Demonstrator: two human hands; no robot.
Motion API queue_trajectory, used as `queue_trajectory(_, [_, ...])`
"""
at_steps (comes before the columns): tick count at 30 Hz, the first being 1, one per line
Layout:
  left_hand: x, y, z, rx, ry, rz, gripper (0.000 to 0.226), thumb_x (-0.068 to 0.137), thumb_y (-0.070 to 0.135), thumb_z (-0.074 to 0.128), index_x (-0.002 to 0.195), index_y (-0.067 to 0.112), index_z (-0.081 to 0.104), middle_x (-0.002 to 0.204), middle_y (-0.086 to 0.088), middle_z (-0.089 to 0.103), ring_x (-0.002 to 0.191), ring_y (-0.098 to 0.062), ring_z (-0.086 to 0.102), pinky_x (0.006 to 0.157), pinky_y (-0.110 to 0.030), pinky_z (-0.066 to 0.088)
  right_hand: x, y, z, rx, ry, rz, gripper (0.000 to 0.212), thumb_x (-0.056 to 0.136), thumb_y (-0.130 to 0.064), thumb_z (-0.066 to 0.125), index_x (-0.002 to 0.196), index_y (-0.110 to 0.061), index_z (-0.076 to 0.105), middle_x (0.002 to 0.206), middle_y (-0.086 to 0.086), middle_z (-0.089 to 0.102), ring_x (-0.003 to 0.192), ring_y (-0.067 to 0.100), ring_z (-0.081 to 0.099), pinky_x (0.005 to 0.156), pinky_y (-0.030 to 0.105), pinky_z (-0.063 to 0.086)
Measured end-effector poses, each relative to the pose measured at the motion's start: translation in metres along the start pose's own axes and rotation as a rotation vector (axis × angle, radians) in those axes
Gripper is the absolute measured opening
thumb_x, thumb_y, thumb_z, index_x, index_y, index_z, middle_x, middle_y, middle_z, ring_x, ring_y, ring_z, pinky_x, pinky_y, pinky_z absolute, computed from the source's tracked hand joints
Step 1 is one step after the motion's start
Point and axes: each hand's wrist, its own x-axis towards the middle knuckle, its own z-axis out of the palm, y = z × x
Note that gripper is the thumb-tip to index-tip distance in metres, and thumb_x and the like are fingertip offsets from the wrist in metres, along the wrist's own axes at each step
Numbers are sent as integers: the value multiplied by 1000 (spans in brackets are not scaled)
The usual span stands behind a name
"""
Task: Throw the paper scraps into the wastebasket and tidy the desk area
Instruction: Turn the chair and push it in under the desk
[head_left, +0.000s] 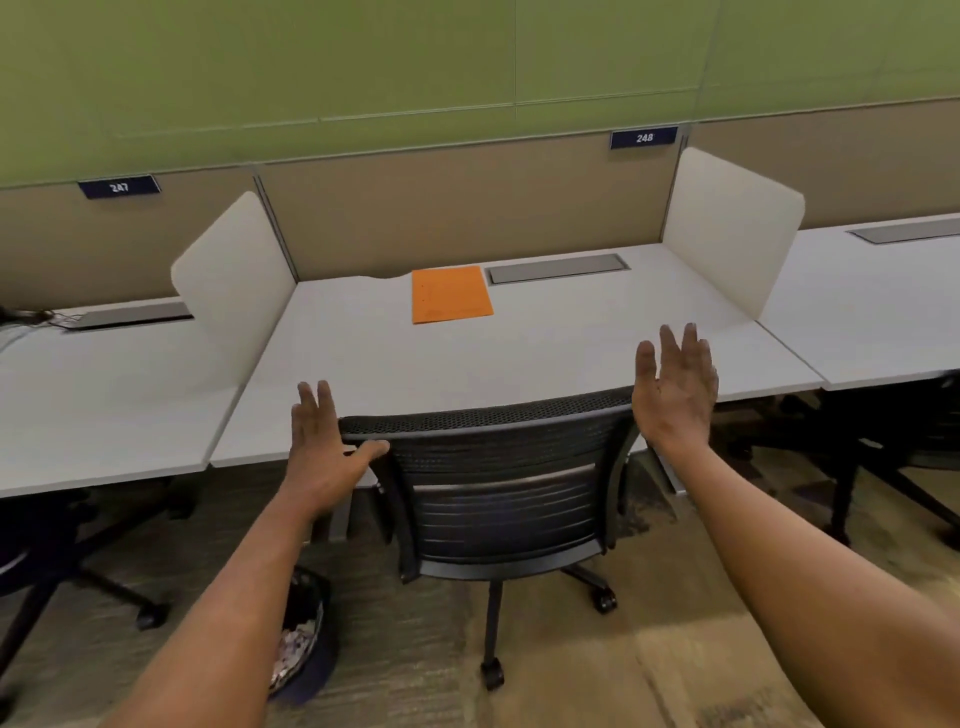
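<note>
A black mesh office chair (509, 483) stands pushed up to the white desk (519, 353). My left hand (324, 447) is open at the chair back's top left corner, thumb touching the frame. My right hand (675, 384) is open beside the top right corner, palm turned inward, holding nothing. An orange folder (451, 293) lies flat at the back middle of the desk. A dark wastebasket (304, 639) holding paper scraps stands on the floor at lower left, partly hidden by my left forearm.
White side dividers (234, 270) (732, 228) bound the desk. A grey cable hatch (558, 267) sits beside the folder. Neighbouring desks with black chairs (47, 561) (893, 441) flank it. Carpet floor lies behind the chair.
</note>
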Motion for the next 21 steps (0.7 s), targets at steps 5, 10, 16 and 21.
queue_trajectory(5, [42,1,-14,65,-3,-37,105,76,80,25,147,25,-30,154,3,-38,145,-20,-28,120,-44,-10,5,-20,34,-169,-44,-77,82,89,-76,0,156,-29,10,164,-4,-9,149,14,-14,118,38,-13])
queue_trajectory(10, [74,-7,-20,145,-23,-40,112,73,86,26,147,24,-30,156,1,-37,147,-24,-24,120,-49,-1,16,-32,60,-251,-74,-42,84,89,-76,1,156,-26,9,164,-3,-10,149,16,-15,120,41,-11])
queue_trajectory(16, [105,-17,-23,105,-28,-12,115,70,87,26,149,23,-27,158,1,-31,148,-23,-21,121,-47,-1,27,-44,76,-305,-106,-11,84,89,-75,5,156,-24,7,164,-3,-11,149,16,-16,120,41,-10])
queue_trajectory(21, [110,-24,-16,42,-40,42,110,73,85,30,151,27,-22,161,3,-24,149,-20,-15,121,-47,3,30,-50,78,-307,-124,23,85,89,-75,7,156,-23,10,165,0,-7,150,18,-14,120,42,-8])
